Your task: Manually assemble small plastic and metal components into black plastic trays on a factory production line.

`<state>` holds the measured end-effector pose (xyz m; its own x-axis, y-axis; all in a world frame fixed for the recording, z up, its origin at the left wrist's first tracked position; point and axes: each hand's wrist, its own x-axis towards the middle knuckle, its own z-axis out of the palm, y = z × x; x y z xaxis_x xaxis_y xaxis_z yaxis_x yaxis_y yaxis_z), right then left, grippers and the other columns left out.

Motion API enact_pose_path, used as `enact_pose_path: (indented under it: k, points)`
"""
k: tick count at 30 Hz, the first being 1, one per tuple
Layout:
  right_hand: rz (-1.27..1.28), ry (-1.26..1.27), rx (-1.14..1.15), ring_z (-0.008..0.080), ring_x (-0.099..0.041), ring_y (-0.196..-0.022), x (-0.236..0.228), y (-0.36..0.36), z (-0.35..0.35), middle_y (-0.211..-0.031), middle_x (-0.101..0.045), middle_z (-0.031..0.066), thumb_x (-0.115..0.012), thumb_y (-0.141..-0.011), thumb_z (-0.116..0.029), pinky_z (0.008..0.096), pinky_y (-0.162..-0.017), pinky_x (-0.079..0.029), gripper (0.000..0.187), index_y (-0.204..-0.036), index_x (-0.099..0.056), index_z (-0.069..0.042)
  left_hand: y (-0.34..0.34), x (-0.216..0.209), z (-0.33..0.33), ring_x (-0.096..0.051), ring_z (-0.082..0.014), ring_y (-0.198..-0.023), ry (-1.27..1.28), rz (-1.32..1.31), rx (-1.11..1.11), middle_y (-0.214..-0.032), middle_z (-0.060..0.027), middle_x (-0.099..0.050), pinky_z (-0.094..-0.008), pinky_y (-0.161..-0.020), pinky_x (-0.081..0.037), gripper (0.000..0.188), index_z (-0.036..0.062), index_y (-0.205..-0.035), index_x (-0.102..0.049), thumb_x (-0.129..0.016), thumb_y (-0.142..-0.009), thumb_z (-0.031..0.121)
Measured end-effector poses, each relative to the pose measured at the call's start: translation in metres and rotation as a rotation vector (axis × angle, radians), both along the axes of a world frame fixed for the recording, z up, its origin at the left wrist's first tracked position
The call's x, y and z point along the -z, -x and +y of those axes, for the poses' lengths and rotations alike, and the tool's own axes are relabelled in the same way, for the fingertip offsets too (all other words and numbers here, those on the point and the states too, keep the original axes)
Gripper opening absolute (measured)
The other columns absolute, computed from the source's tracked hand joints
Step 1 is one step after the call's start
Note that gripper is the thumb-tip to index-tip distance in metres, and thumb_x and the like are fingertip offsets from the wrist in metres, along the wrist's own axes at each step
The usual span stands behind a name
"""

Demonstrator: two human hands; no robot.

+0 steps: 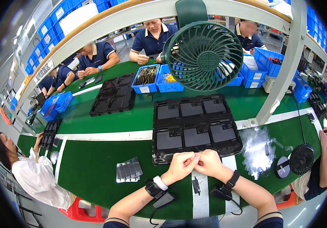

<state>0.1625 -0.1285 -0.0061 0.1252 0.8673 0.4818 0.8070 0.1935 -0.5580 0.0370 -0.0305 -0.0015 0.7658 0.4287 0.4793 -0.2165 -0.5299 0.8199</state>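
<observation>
Left hand point(180, 166) and right hand point(209, 162) hide something tiny.

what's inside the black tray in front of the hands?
The black tray has six compartments, each holding a flat dark grey panel. Left hand and right hand meet at its near edge, covering part of that rim; whatever the fingers pinch is too small to tell.
</observation>
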Motion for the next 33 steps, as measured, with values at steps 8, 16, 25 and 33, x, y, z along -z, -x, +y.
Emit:
enact_pose_path:
  k: [8,16,25,33]
  points:
    - [-0.006,-0.011,-0.008,0.0271,-0.063,-0.059,0.0012,0.0016,0.0003,-0.061,-0.061,0.0066,-0.067,-0.073,-0.019,0.0382,-0.060,-0.050,0.009,-0.075,-0.063,-0.011,0.0035,0.0008,0.0005,-0.034,-0.0139,-0.048,-0.004,0.005,0.008,-0.054,-0.0062,-0.036,-0.0302,-0.045,-0.031,0.034,0.0006,-0.063,-0.042,-0.063,-0.089,0.011]
    - [-0.010,-0.038,-0.015,0.0248,-0.061,-0.055,0.0017,0.0006,-0.0008,-0.057,-0.060,0.0048,-0.067,-0.072,-0.016,0.0355,-0.056,-0.048,0.006,-0.072,-0.064,-0.010,0.0003,0.0025,-0.0013,-0.030,-0.0106,-0.049,0.016,-0.020,0.015,-0.052,-0.0038,-0.033,-0.0282,-0.045,-0.029,0.038,0.0016,-0.061,-0.038,-0.062,-0.090,0.007]
    - [-0.026,-0.045,-0.015,0.0238,-0.059,-0.052,0.0026,-0.0021,0.0000,-0.054,-0.057,0.0040,-0.067,-0.071,-0.015,0.0343,-0.055,-0.047,0.004,-0.072,-0.066,-0.012,-0.0015,0.0034,-0.0005,-0.029,-0.0114,-0.048,0.005,-0.029,0.017,-0.052,-0.0037,-0.033,-0.0279,-0.045,-0.029,0.038,0.0017,-0.061,-0.038,-0.063,-0.089,0.007]
    - [-0.028,-0.052,-0.022,0.0236,-0.059,-0.051,0.0014,-0.0015,0.0002,-0.054,-0.057,0.0033,-0.068,-0.070,-0.015,0.0345,-0.053,-0.046,0.004,-0.072,-0.066,-0.012,-0.0011,0.0045,-0.0006,-0.031,-0.0117,-0.048,0.007,-0.027,0.009,-0.052,-0.0042,-0.035,-0.0282,-0.045,-0.030,0.036,0.0018,-0.062,-0.041,-0.063,-0.089,0.008]
